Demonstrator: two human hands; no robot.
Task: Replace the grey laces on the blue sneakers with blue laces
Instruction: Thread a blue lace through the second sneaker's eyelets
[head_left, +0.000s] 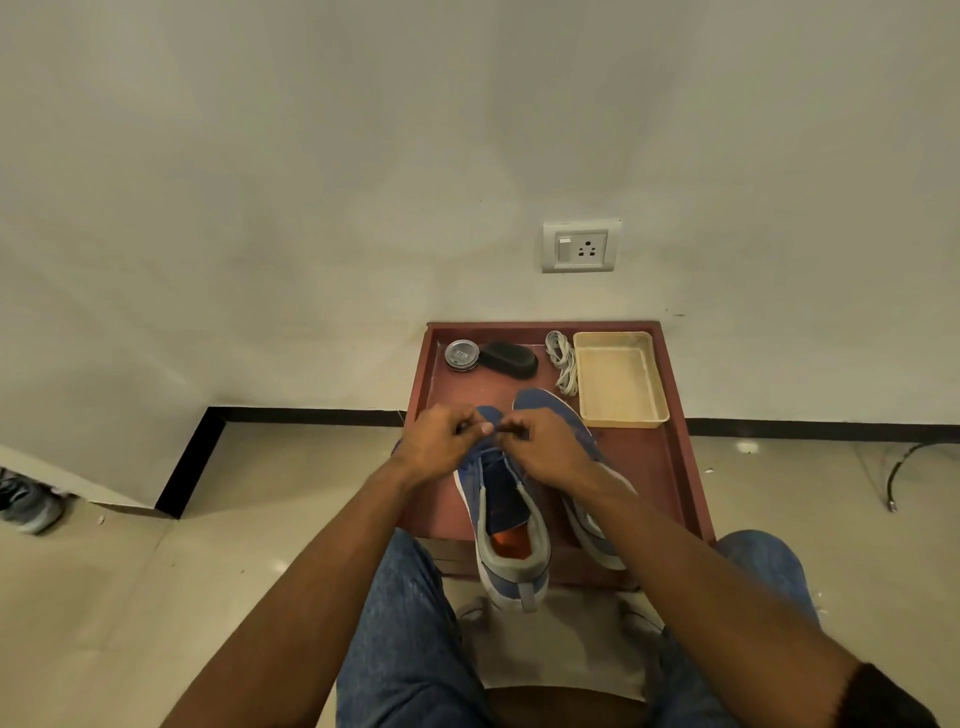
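Observation:
Two blue sneakers stand on a low red-brown table (670, 467). The left sneaker (506, 519) points away from me, heel toward me, with a grey collar and orange insole. The right sneaker (558, 415) lies beside it, partly hidden under my right forearm. My left hand (441, 441) and my right hand (545, 441) meet over the left sneaker's forefoot, and each pinches a thin lace end between fingertips. The lace's colour is hard to tell. A bundle of grey-white laces (563, 364) lies at the back of the table.
A cream plastic tray (657, 379) sits at the back right of the table. A round tin (461, 355) and a black brush (509, 358) lie at the back left. A wall socket (581, 246) is above. Another shoe (26, 501) rests on the floor far left.

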